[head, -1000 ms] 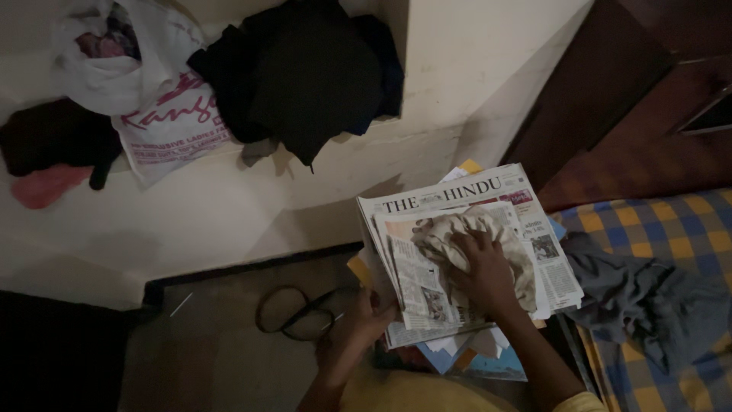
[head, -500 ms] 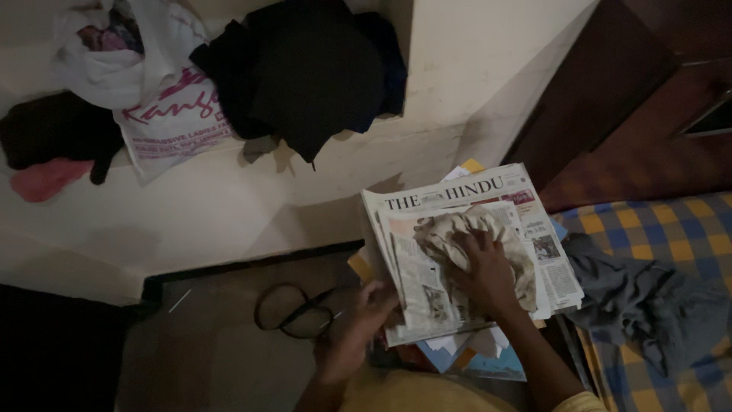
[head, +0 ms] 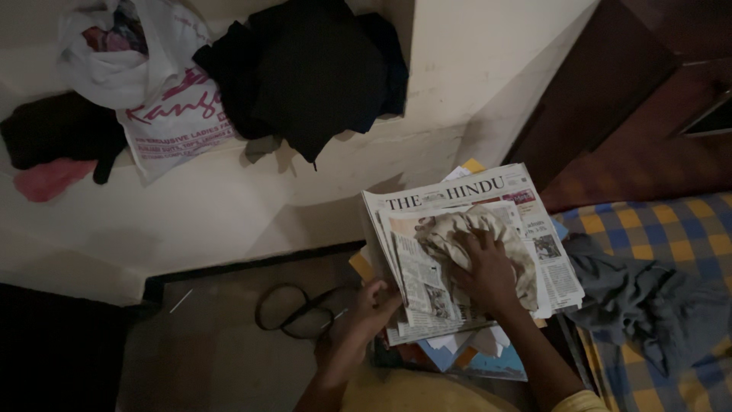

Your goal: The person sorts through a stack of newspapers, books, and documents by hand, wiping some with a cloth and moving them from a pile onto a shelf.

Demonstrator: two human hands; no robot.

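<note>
Right hand (head: 488,271) spread flat on crumpled cloth (head: 488,229), left hand (head: 364,313) gripping newspaper stack (head: 427,294) edge

White plastic carrier bag (head: 156,99), pink-red print, slumped on pale ledge (head: 229,206) upper left, beside dark clothes (head: 305,69).

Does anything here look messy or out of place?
Yes. A crumpled cloth sits on the newspaper stack under the right hand, and dark clothes are heaped on the ledge beside a plastic bag.
</note>
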